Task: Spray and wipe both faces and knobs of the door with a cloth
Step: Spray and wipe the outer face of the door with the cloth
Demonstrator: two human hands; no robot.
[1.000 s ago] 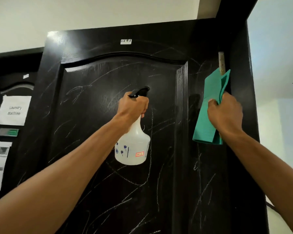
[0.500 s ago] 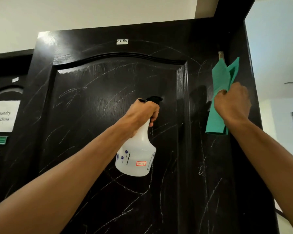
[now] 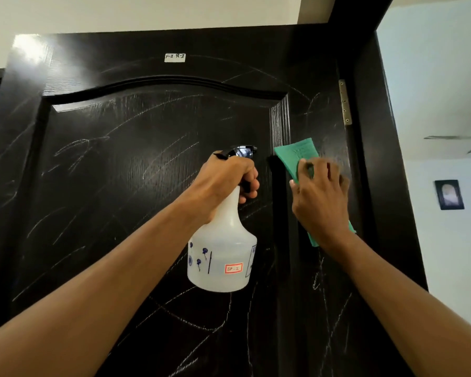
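From the head camera, your right hand [image 3: 320, 197] presses the green cloth [image 3: 297, 159] flat on the black door [image 3: 120, 159], fingers spread, near the hinge [image 3: 345, 102]. Rub hard over the white marks. Your left hand [image 3: 226, 180] grips the spray bottle [image 3: 220, 257]; keep it upright

The door [image 3: 125, 164] was black, arch-panelled and streaked with pale scratches. A green cloth [image 3: 297, 156] lay flat against its right stile near the hinge. The white spray bottle [image 3: 223, 257] hung upright before the panel, black nozzle toward the door.
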